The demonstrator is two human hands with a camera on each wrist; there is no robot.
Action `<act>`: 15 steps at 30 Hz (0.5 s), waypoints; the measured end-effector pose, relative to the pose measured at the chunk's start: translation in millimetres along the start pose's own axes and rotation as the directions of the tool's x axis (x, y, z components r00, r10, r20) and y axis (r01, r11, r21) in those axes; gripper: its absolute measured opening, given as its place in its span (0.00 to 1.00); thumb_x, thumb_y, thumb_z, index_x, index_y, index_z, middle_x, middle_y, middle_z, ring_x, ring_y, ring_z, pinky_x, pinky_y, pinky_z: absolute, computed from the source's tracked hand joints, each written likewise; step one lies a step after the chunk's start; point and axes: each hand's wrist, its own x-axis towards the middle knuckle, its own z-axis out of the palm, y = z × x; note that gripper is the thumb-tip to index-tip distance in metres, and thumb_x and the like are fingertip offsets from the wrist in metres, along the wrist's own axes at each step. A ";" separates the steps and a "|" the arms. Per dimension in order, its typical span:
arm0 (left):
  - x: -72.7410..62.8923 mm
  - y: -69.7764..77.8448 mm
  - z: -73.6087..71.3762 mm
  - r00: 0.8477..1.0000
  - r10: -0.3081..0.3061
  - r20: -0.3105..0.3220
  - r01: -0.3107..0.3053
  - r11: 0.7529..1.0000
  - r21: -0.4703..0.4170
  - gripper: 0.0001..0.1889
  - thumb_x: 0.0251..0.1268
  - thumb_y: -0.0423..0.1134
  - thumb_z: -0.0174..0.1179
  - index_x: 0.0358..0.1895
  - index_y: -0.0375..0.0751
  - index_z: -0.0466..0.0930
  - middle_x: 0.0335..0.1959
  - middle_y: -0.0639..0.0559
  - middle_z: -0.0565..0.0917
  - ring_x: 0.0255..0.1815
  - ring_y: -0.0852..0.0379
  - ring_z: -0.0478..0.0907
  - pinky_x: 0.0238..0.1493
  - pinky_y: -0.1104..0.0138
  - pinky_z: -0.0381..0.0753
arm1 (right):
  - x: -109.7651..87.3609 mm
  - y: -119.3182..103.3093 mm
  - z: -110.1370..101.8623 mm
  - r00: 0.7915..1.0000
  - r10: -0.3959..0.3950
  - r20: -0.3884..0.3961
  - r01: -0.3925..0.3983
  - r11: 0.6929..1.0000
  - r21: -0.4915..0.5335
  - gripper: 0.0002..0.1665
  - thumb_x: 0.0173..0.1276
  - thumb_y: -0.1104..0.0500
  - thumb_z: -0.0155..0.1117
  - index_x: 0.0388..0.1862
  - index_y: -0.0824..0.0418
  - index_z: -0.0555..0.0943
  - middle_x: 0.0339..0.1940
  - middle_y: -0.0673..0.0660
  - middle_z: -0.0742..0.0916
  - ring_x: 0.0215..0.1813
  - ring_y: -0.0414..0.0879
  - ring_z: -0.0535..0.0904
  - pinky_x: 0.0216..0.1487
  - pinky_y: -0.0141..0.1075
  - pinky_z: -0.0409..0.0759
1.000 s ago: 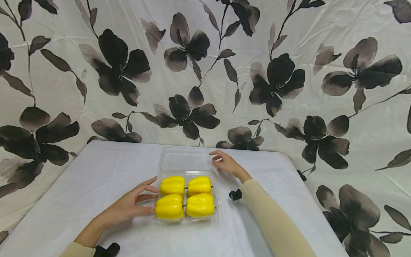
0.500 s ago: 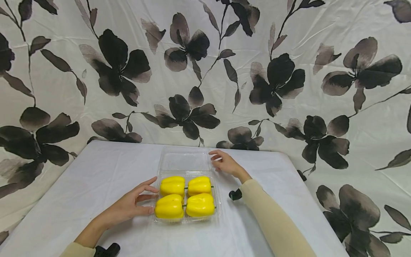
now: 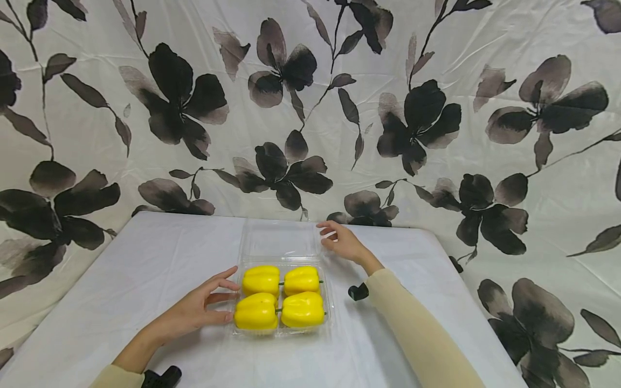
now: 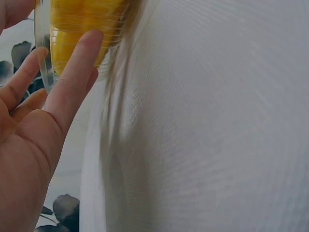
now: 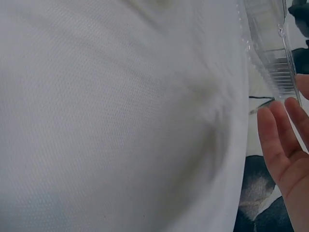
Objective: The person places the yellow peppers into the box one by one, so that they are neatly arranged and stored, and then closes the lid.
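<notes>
Several yellow bell peppers (image 3: 261,281) lie in two rows in a clear plastic clamshell box (image 3: 330,318), near the middle of the table. The transparent lid (image 3: 281,241) is swung back on the far side. My left hand (image 3: 194,307) is at the box's left side, fingers spread; in the left wrist view its straight fingers (image 4: 72,87) lie against or close beside the ribbed wall. By the lid's right edge is my right hand (image 3: 346,243), its fingers slightly bent. The right wrist view has its fingertips (image 5: 303,86) at the lid's edge, apparently touching it.
A white cloth covers the table (image 3: 194,237). Behind it hangs a pale curtain (image 3: 339,178) printed with dark flowers, close to the table's far edge. Black wrist devices (image 3: 162,377) show below both forearms.
My right hand has shifted slightly up and to the right, and the lid's outline looks slightly raised. My left hand and the peppers stay in place.
</notes>
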 end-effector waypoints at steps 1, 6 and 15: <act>0.0 0.2 0.0 1.000 -0.002 -0.001 0.002 1.000 -0.002 0.30 0.66 0.45 0.76 0.66 0.45 0.75 0.89 0.46 0.47 0.76 0.28 0.68 0.68 0.43 0.81 | 0.1 -0.5 -0.7 1.000 -0.010 -0.004 0.010 1.000 -0.008 0.27 0.79 0.64 0.63 0.75 0.57 0.74 0.67 0.64 0.83 0.62 0.58 0.82 0.59 0.47 0.86; 0.2 0.9 0.2 1.000 -0.006 -0.003 0.006 1.000 -0.001 0.30 0.65 0.46 0.77 0.66 0.45 0.75 0.89 0.46 0.47 0.76 0.28 0.68 0.68 0.43 0.81 | 1.8 -0.6 -3.4 0.999 -0.039 -0.026 0.038 0.998 -0.043 0.27 0.79 0.64 0.65 0.74 0.57 0.75 0.66 0.62 0.84 0.61 0.56 0.83 0.57 0.45 0.87; 0.5 1.5 0.4 1.000 -0.017 -0.008 0.017 1.000 0.008 0.30 0.64 0.46 0.77 0.66 0.45 0.75 0.89 0.47 0.47 0.76 0.28 0.69 0.68 0.41 0.80 | -3.6 -6.3 -7.3 0.992 -0.110 -0.067 0.106 0.992 -0.065 0.28 0.76 0.66 0.67 0.72 0.55 0.77 0.65 0.62 0.83 0.58 0.56 0.86 0.56 0.43 0.89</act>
